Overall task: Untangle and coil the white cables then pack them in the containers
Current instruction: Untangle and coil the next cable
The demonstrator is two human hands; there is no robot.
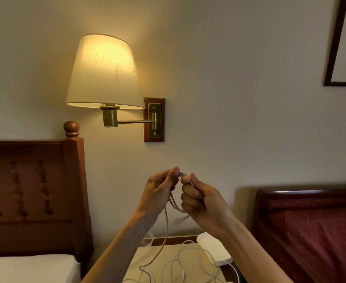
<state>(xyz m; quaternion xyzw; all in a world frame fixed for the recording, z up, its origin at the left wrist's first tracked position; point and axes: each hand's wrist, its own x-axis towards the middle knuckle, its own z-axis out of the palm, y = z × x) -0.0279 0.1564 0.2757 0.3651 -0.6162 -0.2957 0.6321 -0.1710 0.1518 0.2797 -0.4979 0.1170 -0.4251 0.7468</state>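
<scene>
Holding a thin white cable [166,223] raised before the wall, your left hand [160,190] pinches it between thumb and fingertips, and your right hand [198,201] curls its grip tight round the same smooth cord just beside it. Loose round loops trail down onto the pale tabletop [168,254], near a soft white pouch [213,250].
</scene>
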